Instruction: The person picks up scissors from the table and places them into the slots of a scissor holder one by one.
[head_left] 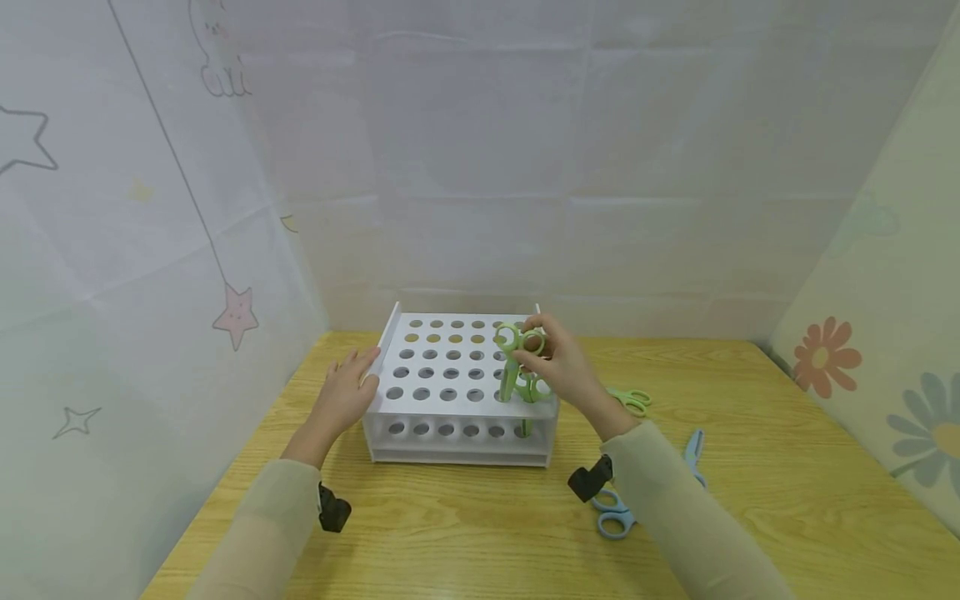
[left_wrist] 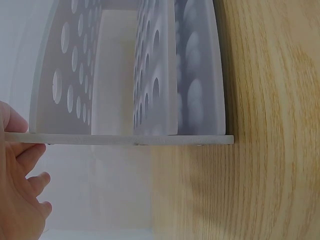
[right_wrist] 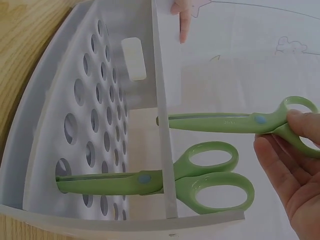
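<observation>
A white rack with rows of round holes in stacked tiers stands on the table. My left hand grips its left side panel, thumb on one face and fingers on the other in the left wrist view. By the handles, my right hand pinches green scissors, blades down, with the tip just entering a hole of the top tier. Beside them another pair of green scissors stands in the front right corner hole, its blades reaching the lower tier and its handles above the top plate.
More green scissors lie right of the rack, partly behind my right wrist. Blue scissors and a blue blade show on either side of my right sleeve. A patterned cloth hangs behind the wooden table.
</observation>
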